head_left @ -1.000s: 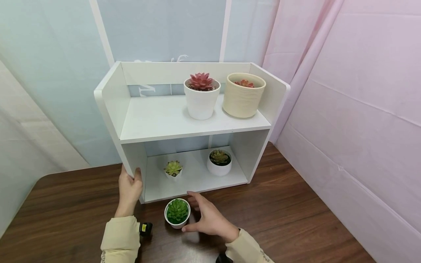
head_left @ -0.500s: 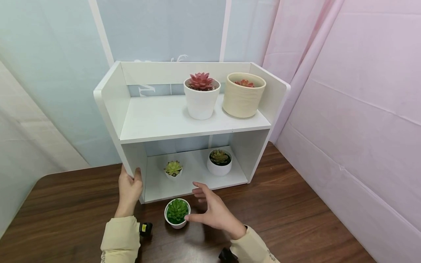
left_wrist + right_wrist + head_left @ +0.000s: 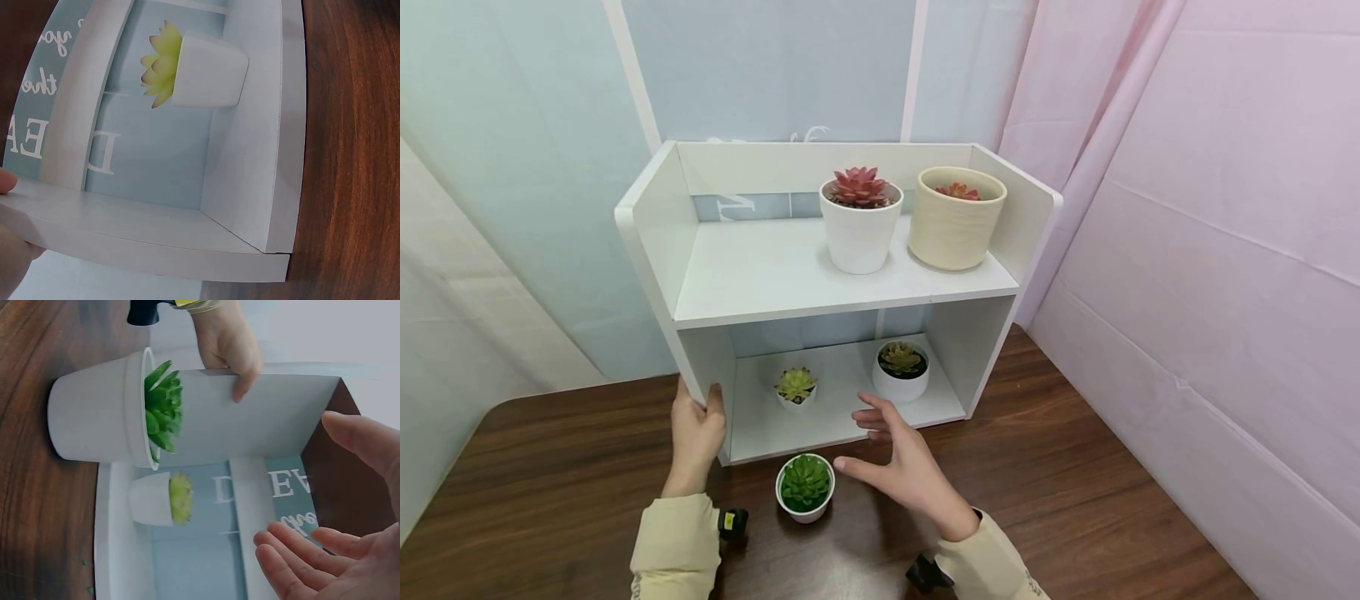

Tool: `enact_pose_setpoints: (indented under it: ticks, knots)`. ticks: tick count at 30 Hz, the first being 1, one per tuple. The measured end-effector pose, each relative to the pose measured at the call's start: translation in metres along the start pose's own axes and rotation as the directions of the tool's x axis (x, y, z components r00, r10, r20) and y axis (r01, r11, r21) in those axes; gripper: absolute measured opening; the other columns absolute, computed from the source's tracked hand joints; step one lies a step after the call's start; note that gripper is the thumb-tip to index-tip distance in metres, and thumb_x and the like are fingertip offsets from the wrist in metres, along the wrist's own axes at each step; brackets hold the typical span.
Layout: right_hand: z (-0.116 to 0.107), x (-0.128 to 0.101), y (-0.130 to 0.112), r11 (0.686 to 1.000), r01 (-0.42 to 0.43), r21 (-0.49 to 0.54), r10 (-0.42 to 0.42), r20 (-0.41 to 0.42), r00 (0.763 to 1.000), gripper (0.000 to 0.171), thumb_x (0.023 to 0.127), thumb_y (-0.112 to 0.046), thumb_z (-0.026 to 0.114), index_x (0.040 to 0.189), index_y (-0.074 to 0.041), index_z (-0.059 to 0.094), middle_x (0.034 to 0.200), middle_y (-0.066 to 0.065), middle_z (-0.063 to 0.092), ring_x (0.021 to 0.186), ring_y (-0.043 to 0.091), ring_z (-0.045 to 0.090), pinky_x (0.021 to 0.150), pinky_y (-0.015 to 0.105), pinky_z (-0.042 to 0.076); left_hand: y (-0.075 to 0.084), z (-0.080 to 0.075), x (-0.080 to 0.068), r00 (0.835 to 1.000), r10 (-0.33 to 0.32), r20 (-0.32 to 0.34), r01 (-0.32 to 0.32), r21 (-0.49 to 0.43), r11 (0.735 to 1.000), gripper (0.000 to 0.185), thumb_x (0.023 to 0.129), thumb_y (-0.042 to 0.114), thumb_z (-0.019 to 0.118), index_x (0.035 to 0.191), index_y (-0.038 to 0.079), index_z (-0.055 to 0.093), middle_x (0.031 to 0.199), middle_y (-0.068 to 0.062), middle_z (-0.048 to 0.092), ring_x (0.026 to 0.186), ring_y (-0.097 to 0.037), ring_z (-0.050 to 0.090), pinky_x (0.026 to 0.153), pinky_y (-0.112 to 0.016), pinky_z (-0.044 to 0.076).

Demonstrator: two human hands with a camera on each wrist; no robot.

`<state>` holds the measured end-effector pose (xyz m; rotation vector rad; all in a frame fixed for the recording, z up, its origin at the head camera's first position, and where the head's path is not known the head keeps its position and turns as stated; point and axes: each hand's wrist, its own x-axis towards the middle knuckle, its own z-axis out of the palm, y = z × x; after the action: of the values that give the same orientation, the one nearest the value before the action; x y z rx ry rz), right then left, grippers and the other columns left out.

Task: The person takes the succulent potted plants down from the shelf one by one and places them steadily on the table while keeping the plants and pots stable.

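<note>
My left hand [image 3: 697, 425] grips the lower left side panel of a white two-tier shelf [image 3: 820, 296], thumb on the inner face. A green succulent in a white pot [image 3: 805, 489] stands upright on the table in front of the shelf. Just right of it, my right hand [image 3: 895, 458] hovers with fingers spread and holds nothing. In the right wrist view its fingers [image 3: 300, 559] and thumb stand apart, away from the pot. On the lower tier sit a small yellow-green succulent [image 3: 795, 387] and a darker succulent in a round white pot [image 3: 901, 372].
The upper tier bears a red succulent in a white pot [image 3: 860, 225] and a cream pot [image 3: 957, 221] with a red plant. The brown wooden table [image 3: 1075, 492] extends around the shelf. A pink curtain [image 3: 1225, 208] hangs at the right. Tiny green bits [image 3: 90, 590] lie on the table.
My right hand has moved away from the green succulent's pot, right and toward the shelf. The pot stays where it stood. My left hand keeps its grip on the shelf.
</note>
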<state>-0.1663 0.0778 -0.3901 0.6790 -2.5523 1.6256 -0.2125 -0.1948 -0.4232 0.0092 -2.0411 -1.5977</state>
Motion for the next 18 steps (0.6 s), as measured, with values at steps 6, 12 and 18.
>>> enact_pose_setpoints:
  ticks: [6,12,18]
  knots:
    - [-0.005,0.002,-0.006,0.999,0.014,0.029,-0.012,-0.072,0.997,0.073,0.080,-0.021,0.079,0.142,-0.019,0.041,0.123,0.005,0.062,0.114,0.022,0.059,0.098,0.038,0.047,0.000,0.000,-0.001,1.000,0.007,-0.009,-0.007,0.011,1.000,0.047,0.096,-0.002,0.040,0.143,-0.004,0.032,0.140,-0.028,0.043,0.133,-0.043,0.037,0.102,-0.066,0.031]
    - [-0.011,0.004,-0.014,0.997,0.023,0.073,-0.015,-0.115,0.993,0.073,0.081,-0.020,0.078,0.142,-0.024,0.039,0.124,0.007,0.062,0.115,0.023,0.059,0.098,0.035,0.047,0.002,0.000,-0.001,1.000,0.009,-0.009,-0.009,-0.001,1.000,0.048,0.096,-0.003,0.040,0.143,-0.004,0.032,0.140,-0.029,0.043,0.132,-0.044,0.037,0.102,-0.066,0.031]
    - [-0.016,0.007,-0.018,0.993,0.062,0.098,-0.046,-0.163,0.986,0.069,0.082,-0.016,0.076,0.141,-0.021,0.040,0.122,0.008,0.063,0.113,0.026,0.060,0.096,0.035,0.048,0.004,-0.001,-0.002,1.000,0.007,-0.003,-0.007,-0.009,1.000,0.049,0.096,-0.004,0.041,0.144,-0.003,0.031,0.141,-0.029,0.042,0.133,-0.045,0.036,0.102,-0.067,0.030]
